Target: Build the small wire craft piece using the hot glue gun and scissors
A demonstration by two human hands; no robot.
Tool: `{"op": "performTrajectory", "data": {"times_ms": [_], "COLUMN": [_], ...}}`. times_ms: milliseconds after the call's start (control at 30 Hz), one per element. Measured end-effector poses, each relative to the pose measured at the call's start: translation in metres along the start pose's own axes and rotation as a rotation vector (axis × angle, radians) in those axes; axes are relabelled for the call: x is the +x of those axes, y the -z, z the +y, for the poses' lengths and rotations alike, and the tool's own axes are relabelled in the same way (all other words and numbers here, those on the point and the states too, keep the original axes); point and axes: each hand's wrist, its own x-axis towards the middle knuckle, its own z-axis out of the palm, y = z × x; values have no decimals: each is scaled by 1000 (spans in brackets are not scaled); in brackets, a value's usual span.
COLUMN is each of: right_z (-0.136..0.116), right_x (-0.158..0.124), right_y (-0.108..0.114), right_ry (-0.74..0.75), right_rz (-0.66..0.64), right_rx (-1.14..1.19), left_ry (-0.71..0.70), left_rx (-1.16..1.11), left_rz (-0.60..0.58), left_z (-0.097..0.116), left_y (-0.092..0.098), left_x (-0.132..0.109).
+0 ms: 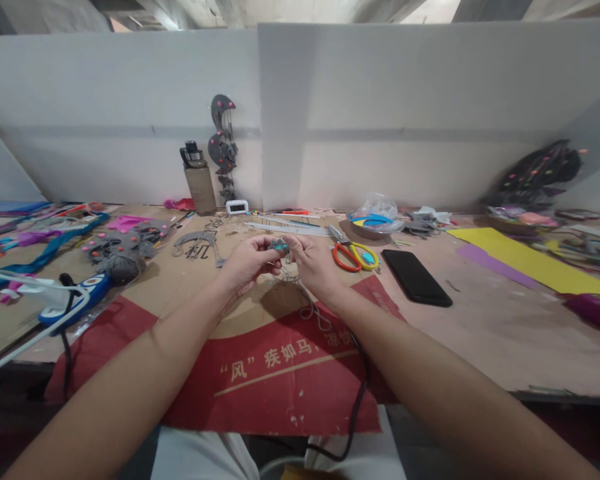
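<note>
My left hand and my right hand meet above the middle of the cardboard-covered table. Both pinch a small grey craft piece with a teal bead between their fingertips. A thin string or wire hangs from the piece and loops onto the cardboard below. Both hands' fingers are curled closed round the piece.
Orange and yellow scissors and a black phone lie right of my hands. A bowl, yellow sheet, water bottle, glue gun and grey felt pieces surround the work area.
</note>
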Motion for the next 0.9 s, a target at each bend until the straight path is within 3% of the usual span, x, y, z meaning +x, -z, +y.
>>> {"op": "performTrajectory", "data": {"times_ms": [433,900], "right_z": [-2,2], "right_x": [-2,0], "right_y": [2,3], "right_ry": [6,11], "right_rz": [20,-15], "right_rx": [-96,-93], "left_ry": [-54,-39], "left_rx": [172,140], "left_rz": [55,29], "left_z": [-6,-5], "left_y": [-1,-2], "left_x": [0,-1]}}
